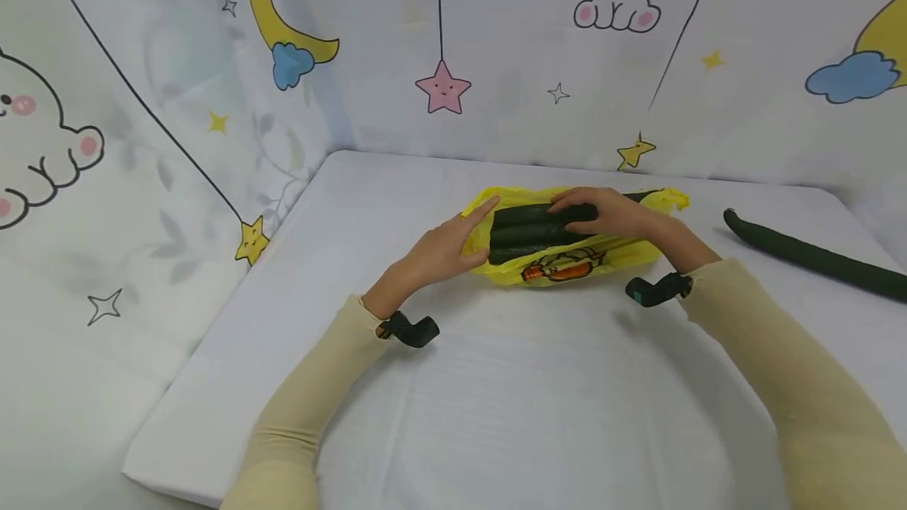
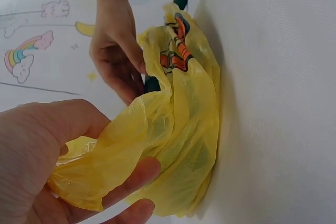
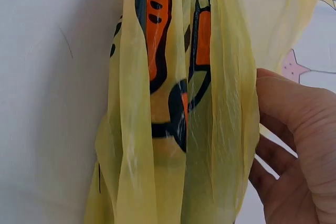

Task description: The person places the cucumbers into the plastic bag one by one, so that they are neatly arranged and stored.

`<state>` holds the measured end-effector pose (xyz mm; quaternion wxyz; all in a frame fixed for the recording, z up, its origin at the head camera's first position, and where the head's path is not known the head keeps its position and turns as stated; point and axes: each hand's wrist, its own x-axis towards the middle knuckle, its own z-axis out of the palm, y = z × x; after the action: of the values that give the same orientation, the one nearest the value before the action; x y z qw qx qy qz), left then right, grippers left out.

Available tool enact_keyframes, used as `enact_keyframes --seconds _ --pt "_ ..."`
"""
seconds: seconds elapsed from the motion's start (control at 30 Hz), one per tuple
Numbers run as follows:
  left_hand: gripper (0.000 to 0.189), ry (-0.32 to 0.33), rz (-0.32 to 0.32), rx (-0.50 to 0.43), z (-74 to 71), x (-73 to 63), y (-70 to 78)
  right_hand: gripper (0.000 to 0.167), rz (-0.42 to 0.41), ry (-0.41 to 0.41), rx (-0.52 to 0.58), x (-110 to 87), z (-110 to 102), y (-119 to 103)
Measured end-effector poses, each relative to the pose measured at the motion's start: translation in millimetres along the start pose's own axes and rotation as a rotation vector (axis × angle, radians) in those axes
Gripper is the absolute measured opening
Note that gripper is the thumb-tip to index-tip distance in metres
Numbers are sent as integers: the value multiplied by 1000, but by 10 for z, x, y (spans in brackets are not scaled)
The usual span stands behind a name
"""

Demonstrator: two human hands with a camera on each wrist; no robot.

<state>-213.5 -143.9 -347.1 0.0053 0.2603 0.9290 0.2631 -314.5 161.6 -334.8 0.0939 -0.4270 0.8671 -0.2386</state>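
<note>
A yellow plastic bag (image 1: 631, 256) with an orange and black print lies on the table, its mouth open toward the left. Several dark green cucumbers (image 1: 520, 236) lie side by side inside it, showing through the opening. My left hand (image 1: 442, 250) holds the bag's mouth at the left end; in the left wrist view the thin plastic (image 2: 113, 156) passes between thumb and fingers. My right hand (image 1: 615, 212) reaches over the bag from the right, its bent fingers gripping a cucumber from above. In the right wrist view the printed side of the bag hides those fingertips.
Another long cucumber (image 1: 822, 260) lies on the white-covered table (image 1: 524, 392), right of the bag. A cloth wall with cartoon prints (image 1: 524, 46) stands behind the table and along its left side. Each wrist wears a small black camera mount (image 1: 411, 330).
</note>
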Motion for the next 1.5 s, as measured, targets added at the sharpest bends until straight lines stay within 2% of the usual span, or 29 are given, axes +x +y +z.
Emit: enact_keyframes --seconds 0.3,0.6,0.77,0.87,0.97,1.07,1.2,1.37,1.5 --pt "78 -4 -7 -1 -6 -13 -20 33 -36 39 2 -110 -106 6" --pt "78 -11 -11 -6 -5 -25 -32 34 76 147 93 -275 -220 98" --pt "78 -6 -10 -1 7 -19 -35 32 91 206 113 -417 -319 153" --pt "78 -4 -9 3 13 -12 -38 31 87 255 119 -521 -380 181" --pt "78 -7 -8 -1 13 -9 -33 30 116 317 113 -641 -450 199" --pt "79 -12 -8 -8 13 -6 -26 29 184 377 115 -778 -529 232" --pt "79 -17 -7 -8 20 5 -20 33 320 433 119 -993 -625 322" --pt "79 -24 -11 -11 17 5 -5 47 483 435 76 -1248 -681 464" --pt "79 -26 -11 -10 17 1 2 49 531 440 75 -1472 -677 573"
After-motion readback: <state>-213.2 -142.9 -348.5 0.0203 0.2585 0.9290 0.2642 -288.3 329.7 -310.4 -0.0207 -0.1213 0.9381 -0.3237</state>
